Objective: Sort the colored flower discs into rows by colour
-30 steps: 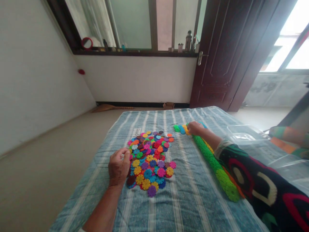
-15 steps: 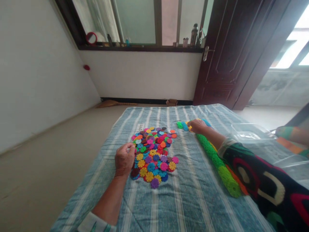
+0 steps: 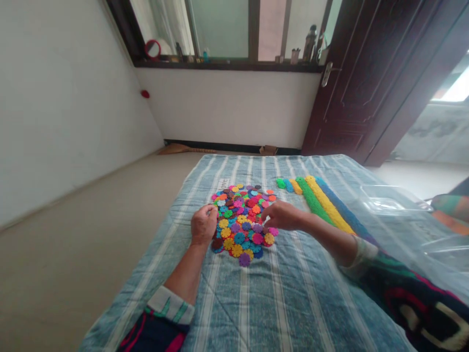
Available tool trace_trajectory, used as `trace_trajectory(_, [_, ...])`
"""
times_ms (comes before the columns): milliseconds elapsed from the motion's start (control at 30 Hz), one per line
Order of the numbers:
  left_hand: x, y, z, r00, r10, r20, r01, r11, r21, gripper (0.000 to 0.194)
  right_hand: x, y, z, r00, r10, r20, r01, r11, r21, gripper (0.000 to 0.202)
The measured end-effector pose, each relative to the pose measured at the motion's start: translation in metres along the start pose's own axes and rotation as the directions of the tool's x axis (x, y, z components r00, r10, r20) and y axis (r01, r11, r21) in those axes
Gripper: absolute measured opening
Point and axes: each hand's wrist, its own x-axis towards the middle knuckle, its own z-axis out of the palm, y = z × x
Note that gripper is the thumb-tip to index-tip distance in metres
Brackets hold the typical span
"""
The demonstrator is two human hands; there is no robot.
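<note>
A heap of colourful flower-shaped discs (image 3: pixel 240 237) lies on the striped bedspread (image 3: pixel 256 303). At the heap's left edge is my left hand (image 3: pixel 204 225), its thumb and fingers pinched together; what they hold is too small to name. My right hand (image 3: pixel 282 215) is at the heap's right edge with fingers bent down and close together, slightly blurred, and their contents cannot be made out. Long rows of stacked discs, green (image 3: pixel 314 201), yellow (image 3: pixel 330 205) and blue (image 3: pixel 339 208), lie to the right. Short green (image 3: pixel 280 183), blue (image 3: pixel 288 186) and yellow (image 3: pixel 296 187) stacks sit beside their far ends.
Clear plastic containers (image 3: pixel 395 199) are on the right side of the bed. Part of another person's colourful clothing (image 3: pixel 449 210) shows at the right edge. A dark red door (image 3: pixel 351 88) stands beyond the bed.
My right hand has moved left and nearer, from the short stacks to the heap, uncovering the rows. My left hand stays at the heap's left edge. The view has shifted slightly.
</note>
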Motion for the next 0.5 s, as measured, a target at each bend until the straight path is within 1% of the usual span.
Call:
trace_trajectory(67, [0.000, 0.000, 0.001, 1.000, 0.007, 0.002, -0.007, 1.000, 0.003, 0.035, -0.006, -0.011, 0.004, 1.000, -0.016, 0.014, 0.016, 1.000, 0.009, 0.019])
trace_trajectory(233, [-0.001, 0.000, 0.001, 1.000, 0.018, 0.010, -0.018, 1.000, 0.010, 0.036, -0.018, -0.026, 0.007, 0.995, 0.081, 0.062, -0.072, 0.988, -0.134, 0.023])
trace_trajectory(367, [-0.002, 0.002, 0.000, 1.000, 0.018, 0.019, -0.019, 1.000, 0.018, 0.036, -0.024, -0.030, 0.009, 0.986, 0.131, 0.101, -0.113, 0.980, -0.166, 0.023])
trace_trajectory(500, [-0.001, 0.003, 0.001, 1.000, 0.015, 0.020, -0.016, 1.000, 0.017, 0.036, -0.027, -0.029, 0.012, 0.985, 0.153, 0.075, -0.142, 0.980, -0.142, 0.025])
